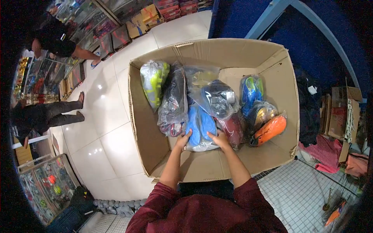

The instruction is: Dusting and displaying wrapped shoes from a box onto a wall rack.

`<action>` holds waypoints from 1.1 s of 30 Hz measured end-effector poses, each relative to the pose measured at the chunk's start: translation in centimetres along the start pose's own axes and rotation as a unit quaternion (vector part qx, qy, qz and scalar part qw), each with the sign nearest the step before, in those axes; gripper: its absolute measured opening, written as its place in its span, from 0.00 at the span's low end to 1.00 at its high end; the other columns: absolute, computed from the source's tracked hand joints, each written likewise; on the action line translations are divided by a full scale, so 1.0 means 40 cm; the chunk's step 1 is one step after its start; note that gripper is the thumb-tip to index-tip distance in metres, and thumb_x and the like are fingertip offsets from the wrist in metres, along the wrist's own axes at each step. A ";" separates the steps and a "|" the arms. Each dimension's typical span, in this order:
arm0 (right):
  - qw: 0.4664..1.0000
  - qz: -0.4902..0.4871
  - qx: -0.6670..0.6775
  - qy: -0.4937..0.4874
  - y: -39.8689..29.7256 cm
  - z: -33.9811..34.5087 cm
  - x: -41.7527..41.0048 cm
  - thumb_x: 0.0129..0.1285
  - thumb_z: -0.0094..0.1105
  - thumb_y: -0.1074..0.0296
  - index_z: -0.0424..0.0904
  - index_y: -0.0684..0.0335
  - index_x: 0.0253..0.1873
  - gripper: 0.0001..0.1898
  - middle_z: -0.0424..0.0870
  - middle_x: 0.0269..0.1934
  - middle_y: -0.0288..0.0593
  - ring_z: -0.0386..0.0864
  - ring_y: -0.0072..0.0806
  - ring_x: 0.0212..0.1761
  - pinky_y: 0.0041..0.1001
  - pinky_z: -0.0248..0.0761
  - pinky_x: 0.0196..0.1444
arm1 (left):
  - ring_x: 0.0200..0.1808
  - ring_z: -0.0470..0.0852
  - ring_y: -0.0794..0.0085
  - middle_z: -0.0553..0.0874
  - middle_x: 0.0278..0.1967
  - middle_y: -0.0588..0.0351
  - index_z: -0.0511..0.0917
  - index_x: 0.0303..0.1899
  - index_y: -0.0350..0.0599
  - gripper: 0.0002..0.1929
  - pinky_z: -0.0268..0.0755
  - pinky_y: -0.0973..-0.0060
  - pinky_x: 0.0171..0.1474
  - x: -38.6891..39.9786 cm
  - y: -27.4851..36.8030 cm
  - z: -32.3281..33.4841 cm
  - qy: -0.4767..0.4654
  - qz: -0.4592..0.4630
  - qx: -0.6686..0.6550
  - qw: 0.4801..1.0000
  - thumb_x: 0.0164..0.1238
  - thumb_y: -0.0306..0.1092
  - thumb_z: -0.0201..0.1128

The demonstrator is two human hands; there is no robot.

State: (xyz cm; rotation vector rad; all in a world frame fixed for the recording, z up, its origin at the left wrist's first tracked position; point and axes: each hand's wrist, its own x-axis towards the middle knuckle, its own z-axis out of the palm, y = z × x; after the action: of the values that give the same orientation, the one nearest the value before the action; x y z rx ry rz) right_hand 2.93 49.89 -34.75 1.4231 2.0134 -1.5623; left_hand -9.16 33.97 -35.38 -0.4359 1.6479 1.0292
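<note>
A large open cardboard box [209, 171] stands before me with several shoes in clear plastic bags inside. Between my two hands is a plastic-wrapped pair of blue shoes [193, 126], near the box's front wall. My left hand [182, 141] grips its left side, thumb on top. On the opposite side, my right hand [220, 139] holds it the same way. Around the pair lie a bagged black shoe [220, 97], a long bagged dark shoe [174, 100] and a bagged dark red shoe [232, 128]. My fingers are partly hidden beneath the bag.
Further shoes in the box are yellow-green and grey [155, 84], blue [247, 90] and orange [270, 130]. Two people stand at the left by glass display shelves [87, 26]. A glass case with balls [46, 183] is lower left. Pink cloth [323, 151] lies at right.
</note>
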 end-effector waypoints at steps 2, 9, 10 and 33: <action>0.996 0.052 -0.007 -0.075 -0.010 -0.003 -0.001 0.48 0.63 0.54 0.74 0.65 0.48 0.25 0.79 0.41 0.45 0.76 0.31 0.43 0.27 0.67 0.46 | 0.49 0.73 0.63 0.74 0.49 0.45 0.65 0.52 0.29 0.32 0.65 0.70 0.51 -0.018 0.005 -0.007 0.005 0.041 -0.045 0.998 0.54 0.47 0.62; 0.972 0.080 0.142 -0.168 -0.065 -0.079 -0.138 0.51 0.63 0.58 0.73 0.63 0.49 0.22 0.78 0.41 0.40 0.75 0.26 0.40 0.27 0.69 0.38 | 0.48 0.74 0.64 0.74 0.48 0.46 0.63 0.53 0.31 0.24 0.66 0.68 0.51 -0.215 0.065 -0.008 -0.088 0.073 -0.181 0.977 0.59 0.34 0.58; 0.968 0.063 0.155 -0.186 -0.103 -0.121 -0.191 0.51 0.63 0.59 0.73 0.64 0.48 0.22 0.78 0.40 0.40 0.75 0.24 0.39 0.24 0.69 0.36 | 0.43 0.77 0.65 0.76 0.45 0.46 0.65 0.50 0.28 0.21 0.69 0.70 0.47 -0.223 0.048 -0.012 -0.112 0.100 -0.186 0.971 0.59 0.33 0.57; 0.723 -0.096 0.455 0.511 0.208 -0.107 -1.104 0.58 0.55 0.67 0.68 0.69 0.47 0.15 0.76 0.39 0.40 0.72 0.22 0.40 0.22 0.65 0.44 | 0.22 0.63 0.86 0.73 0.21 0.67 0.78 0.28 0.30 0.14 0.54 0.85 0.24 -0.788 -0.152 0.366 -0.377 0.367 0.219 0.822 0.62 0.36 0.56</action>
State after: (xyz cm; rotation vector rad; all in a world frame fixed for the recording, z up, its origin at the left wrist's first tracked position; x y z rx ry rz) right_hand 33.33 29.07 -8.65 3.0913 1.8210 -2.3442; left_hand 14.71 35.49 -9.47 0.9008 1.2288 1.1019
